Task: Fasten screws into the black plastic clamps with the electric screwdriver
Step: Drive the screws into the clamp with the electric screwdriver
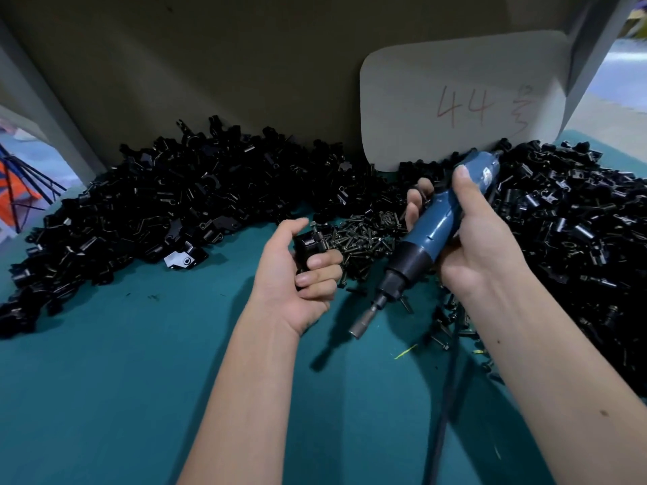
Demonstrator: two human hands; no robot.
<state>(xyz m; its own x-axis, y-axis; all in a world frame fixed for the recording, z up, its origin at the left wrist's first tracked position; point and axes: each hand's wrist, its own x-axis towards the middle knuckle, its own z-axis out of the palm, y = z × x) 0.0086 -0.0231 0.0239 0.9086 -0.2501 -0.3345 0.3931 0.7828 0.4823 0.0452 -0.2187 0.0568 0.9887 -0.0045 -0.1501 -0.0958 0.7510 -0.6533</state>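
The left hand [297, 274] curls its fingers and thumb round one black plastic clamp [310, 245], held above the teal bench [122, 379] just left of the screw pile; a screw [317, 230] appears to stand in the clamp's upper side, though how deep it sits cannot be told. The right hand [479, 239] wraps the blue body of the electric screwdriver [430, 232], thumb laid along the upper barrel and fingers closed round the far side. The tool slants down and to the left, and its metal socket tip [360, 329] hangs over bare bench, apart from the clamp and lower than it. A dark cord [444, 397] runs from near the right wrist toward the near edge of the bench. The loose screws [364, 239] lie in a heap between the two hands, with a few scattered under the tool. Black clamps fill the back of the bench in two masses: a left heap [140, 211] that runs from the left edge along the rear wall, and a right heap [567, 232] that reaches the right edge and comes well forward beside the right forearm. A white card [455, 99] marked 44 leans against the rear wall behind the heaps. The open surface is the near left and middle of the bench, under and beside the left forearm.
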